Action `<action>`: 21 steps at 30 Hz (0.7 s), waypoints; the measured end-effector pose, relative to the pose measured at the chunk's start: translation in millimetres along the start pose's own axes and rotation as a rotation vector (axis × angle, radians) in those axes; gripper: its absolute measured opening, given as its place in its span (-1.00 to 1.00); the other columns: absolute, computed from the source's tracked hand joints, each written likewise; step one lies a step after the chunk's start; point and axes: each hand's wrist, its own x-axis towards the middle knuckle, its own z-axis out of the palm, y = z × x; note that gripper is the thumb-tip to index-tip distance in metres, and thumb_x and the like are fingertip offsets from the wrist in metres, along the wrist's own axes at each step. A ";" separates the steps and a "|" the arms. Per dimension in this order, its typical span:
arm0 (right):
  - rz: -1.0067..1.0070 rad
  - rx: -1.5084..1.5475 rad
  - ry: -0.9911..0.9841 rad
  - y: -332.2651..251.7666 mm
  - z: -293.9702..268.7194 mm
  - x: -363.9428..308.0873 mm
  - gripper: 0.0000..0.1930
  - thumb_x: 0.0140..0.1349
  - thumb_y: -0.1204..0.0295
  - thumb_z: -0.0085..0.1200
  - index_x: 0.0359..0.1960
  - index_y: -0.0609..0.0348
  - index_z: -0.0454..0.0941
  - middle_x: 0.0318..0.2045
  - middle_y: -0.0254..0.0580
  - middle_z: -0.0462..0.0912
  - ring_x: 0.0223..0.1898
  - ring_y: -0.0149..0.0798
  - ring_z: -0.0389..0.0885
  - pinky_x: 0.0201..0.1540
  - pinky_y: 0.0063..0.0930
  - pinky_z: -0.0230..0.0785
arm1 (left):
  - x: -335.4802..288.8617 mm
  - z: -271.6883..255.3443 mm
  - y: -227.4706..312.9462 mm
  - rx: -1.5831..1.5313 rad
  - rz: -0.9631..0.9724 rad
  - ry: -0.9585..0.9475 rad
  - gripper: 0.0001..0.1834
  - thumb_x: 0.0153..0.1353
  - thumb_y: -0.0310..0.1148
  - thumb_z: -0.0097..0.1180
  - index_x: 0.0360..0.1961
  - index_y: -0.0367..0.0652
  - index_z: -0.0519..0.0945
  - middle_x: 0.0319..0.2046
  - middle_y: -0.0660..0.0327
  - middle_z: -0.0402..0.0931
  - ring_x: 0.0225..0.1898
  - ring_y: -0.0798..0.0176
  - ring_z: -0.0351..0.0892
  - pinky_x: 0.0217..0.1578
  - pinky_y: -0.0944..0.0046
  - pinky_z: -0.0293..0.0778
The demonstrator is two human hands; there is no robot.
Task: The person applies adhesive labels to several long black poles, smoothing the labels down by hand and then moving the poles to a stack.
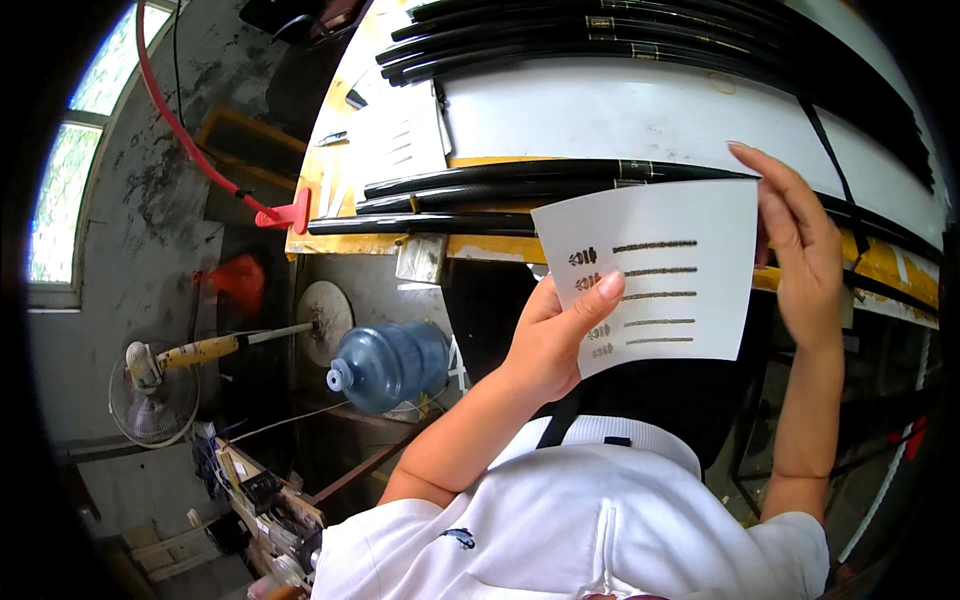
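A white sheet (655,215) carrying several rows of small dark marks and thin dark strips, like a decal sheet, is in front of my body, slightly bowed. My left hand (555,340) grips its lower left side, thumb on the printed face and the other fingers behind. Beside the sheet's upper right corner is my right hand (800,235), its fingers stretched out and apart; whether a fingertip touches the edge I cannot tell. Just beyond the sheet, several glossy black rods (480,190) with fine gold markings lie along the table's near edge.
More black rods (620,30) lie across the far side of the white-topped table (560,110). Further printed sheets (400,140) rest at its left end, near a red clamp-like piece (290,215) on a hose. Below are a blue water bottle (390,365) and a fan (155,395).
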 end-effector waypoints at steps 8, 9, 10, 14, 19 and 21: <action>-0.137 -0.934 -0.163 70.5 -54.9 25.1 -0.64 0.08 0.41 0.22 -0.05 0.09 0.54 -0.12 -0.24 0.53 -0.07 -0.18 0.48 0.01 -0.38 0.37 | -25.9 -22.1 -3.6 0.045 0.044 0.047 -0.52 0.28 -0.27 0.11 0.11 -0.36 0.36 -0.04 -0.05 0.49 -0.03 0.03 0.57 -0.04 0.00 0.56; -0.122 -1.029 -0.147 70.0 -55.5 26.7 -0.64 0.07 0.40 0.23 -0.06 0.10 0.54 -0.12 -0.25 0.53 -0.06 -0.17 0.48 0.02 -0.36 0.37 | -26.3 -21.9 -3.8 0.033 0.039 0.045 -0.52 0.28 -0.27 0.11 0.12 -0.36 0.36 -0.03 -0.06 0.49 -0.02 0.02 0.57 -0.04 0.00 0.56; -0.113 -1.118 -0.135 70.9 -55.1 29.5 -0.64 0.06 0.39 0.24 -0.06 0.10 0.54 -0.11 -0.25 0.53 -0.04 -0.16 0.48 0.04 -0.35 0.37 | -28.0 -20.8 -4.1 0.022 0.040 0.051 -0.51 0.28 -0.26 0.11 0.12 -0.36 0.36 -0.03 -0.06 0.49 -0.02 0.02 0.57 -0.03 -0.01 0.56; -0.254 -0.999 0.086 68.4 -52.6 30.9 -0.69 0.09 0.38 0.22 -0.11 0.14 0.57 -0.16 -0.22 0.57 -0.10 -0.17 0.52 -0.01 -0.36 0.38 | -34.0 -16.3 -8.6 -0.006 0.005 0.063 -0.52 0.29 -0.26 0.11 0.12 -0.34 0.35 -0.03 -0.06 0.48 -0.02 0.01 0.57 -0.02 -0.03 0.56; -0.129 -0.600 0.010 18.0 -17.0 -4.3 -0.75 0.16 0.46 0.14 -0.11 0.18 0.58 -0.23 -0.16 0.59 -0.24 -0.27 0.54 -0.15 -0.43 0.39 | -36.7 -7.3 -11.9 -0.054 -0.017 0.049 -0.54 0.33 -0.37 -0.06 0.19 -0.37 0.27 0.08 -0.14 0.41 0.07 -0.09 0.51 0.04 -0.11 0.50; -0.159 -0.440 0.047 -2.0 1.1 -24.2 -0.69 0.15 0.48 0.13 -0.04 0.20 0.55 -0.23 -0.14 0.59 -0.32 -0.28 0.52 -0.22 -0.48 0.39 | -36.2 -5.1 -14.5 -0.097 0.005 0.019 -0.53 0.34 -0.38 -0.07 0.21 -0.36 0.24 0.10 -0.13 0.38 0.10 -0.09 0.49 0.06 -0.13 0.48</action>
